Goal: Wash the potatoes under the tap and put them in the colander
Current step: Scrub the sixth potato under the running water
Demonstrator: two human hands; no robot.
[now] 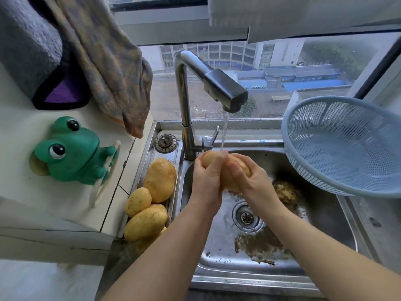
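Observation:
Both hands hold one potato [229, 178] under the stream from the steel tap [225, 90], above the sink basin [321, 216]. My left hand [206, 181] grips its left end and my right hand [253, 181] wraps its right side. Several unwashed potatoes [159, 181] lie piled on the sink's left ledge. A muddy potato [285, 191] sits in the basin behind my right hand. The blue-grey colander [345, 146] stands tilted on the sink's right rim and holds nothing.
Mud and grit lie around the drain [247, 217]. A green frog-shaped holder [71, 151] sticks to the white wall at left, with cloths [104, 61] hanging above. A sink plug [166, 143] rests by the tap base. A window runs behind the sink.

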